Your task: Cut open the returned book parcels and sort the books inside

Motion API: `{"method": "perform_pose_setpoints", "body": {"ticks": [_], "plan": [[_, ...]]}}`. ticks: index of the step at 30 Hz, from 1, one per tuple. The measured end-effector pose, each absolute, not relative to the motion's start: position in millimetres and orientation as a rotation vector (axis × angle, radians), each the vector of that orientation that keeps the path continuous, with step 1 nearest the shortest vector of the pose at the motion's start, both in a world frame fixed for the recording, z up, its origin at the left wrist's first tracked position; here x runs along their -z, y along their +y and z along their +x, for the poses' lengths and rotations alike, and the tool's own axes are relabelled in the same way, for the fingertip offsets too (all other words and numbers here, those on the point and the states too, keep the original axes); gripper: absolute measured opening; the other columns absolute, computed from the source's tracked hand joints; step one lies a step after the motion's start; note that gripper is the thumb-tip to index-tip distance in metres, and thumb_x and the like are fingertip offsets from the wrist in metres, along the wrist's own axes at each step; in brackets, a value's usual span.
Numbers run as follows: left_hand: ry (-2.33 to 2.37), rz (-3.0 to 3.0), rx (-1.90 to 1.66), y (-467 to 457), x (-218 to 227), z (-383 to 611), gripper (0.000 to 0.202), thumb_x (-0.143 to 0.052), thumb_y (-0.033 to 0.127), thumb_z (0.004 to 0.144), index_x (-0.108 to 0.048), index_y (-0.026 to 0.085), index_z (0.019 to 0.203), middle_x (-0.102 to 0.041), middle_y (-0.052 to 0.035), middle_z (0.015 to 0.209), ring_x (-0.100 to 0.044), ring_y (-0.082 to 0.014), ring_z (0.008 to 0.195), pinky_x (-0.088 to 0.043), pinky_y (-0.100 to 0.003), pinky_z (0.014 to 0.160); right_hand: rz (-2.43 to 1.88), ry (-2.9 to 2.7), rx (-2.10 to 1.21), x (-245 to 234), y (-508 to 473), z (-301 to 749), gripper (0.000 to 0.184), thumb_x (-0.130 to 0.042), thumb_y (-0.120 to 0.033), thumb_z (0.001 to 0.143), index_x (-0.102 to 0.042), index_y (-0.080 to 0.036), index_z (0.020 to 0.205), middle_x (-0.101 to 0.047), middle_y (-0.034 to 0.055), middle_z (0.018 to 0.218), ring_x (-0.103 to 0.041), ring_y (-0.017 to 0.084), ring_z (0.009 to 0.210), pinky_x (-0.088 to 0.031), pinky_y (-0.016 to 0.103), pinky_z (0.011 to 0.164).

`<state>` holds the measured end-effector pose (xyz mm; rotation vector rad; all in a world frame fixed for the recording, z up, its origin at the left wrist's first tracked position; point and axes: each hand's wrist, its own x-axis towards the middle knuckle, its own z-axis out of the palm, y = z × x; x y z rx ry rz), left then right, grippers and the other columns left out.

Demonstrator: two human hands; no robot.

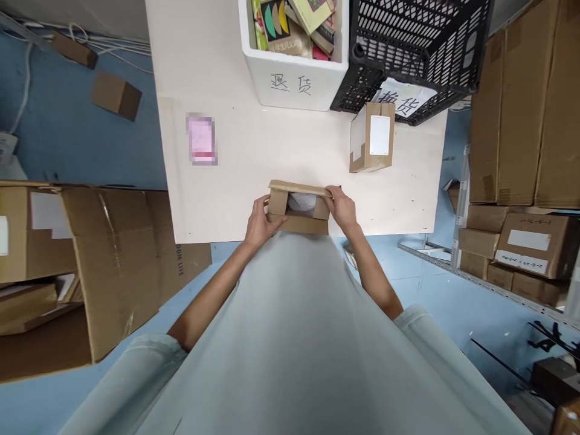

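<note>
A small cardboard box (pixel 302 226) with its top flaps partly open sits at the table's near edge, against my shirt. Through the gap between the flaps shows something whitish (pixel 301 203) that I cannot identify. My left hand (pixel 261 222) grips the box's left end, thumb along the near flap and fingers on the outer side. At the right end, my right hand (pixel 341 206) pinches the corner of the far flap. Farther off to the right stands a taped cardboard box (pixel 371 136) with a white label.
On the white table (pixel 281 145) are a white foam bin (pixel 294 78) of books, a black plastic crate (pixel 389 60) and a blurred pink item (pixel 202 140). A large open carton (pixel 118 266) stands left. Shelves with boxes (pixel 530 248) line the right; small boxes (pixel 116 95) lie on the floor.
</note>
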<state>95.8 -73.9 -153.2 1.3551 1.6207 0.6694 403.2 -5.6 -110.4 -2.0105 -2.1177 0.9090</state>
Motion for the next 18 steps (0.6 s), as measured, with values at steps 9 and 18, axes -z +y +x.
{"method": "perform_pose_setpoints", "body": {"ticks": [9, 18], "plan": [[1.59, 1.529, -0.689, -63, 182, 95, 0.115, -0.083, 0.073, 0.094, -0.03, 0.019, 0.18, -0.052, -0.026, 0.163, -0.054, -0.0447, 0.154, -0.047, -0.067, 0.131, -2.034, -1.394, -1.137, 151, 59, 402, 0.051, -0.076, -0.074, 0.097, -0.061, -0.026, 0.09, -0.065, -0.0016, 0.081, -0.062, 0.021, 0.082, -0.05, 0.031, 0.078], [1.46, 1.925, -0.448, -55, 125, 110, 0.066, -0.069, 0.031, 0.104, -0.058, 0.026, 0.169, -0.053, -0.0183, 0.176, -0.051, -0.0441, 0.155, -0.046, -0.064, 0.125, -2.234, -1.422, -0.691, 114, 3, 380, 0.044, -0.055, -0.063, 0.115, -0.062, -0.022, 0.131, -0.077, 0.0109, 0.121, -0.074, 0.025, 0.107, -0.056, 0.037, 0.098]]}}
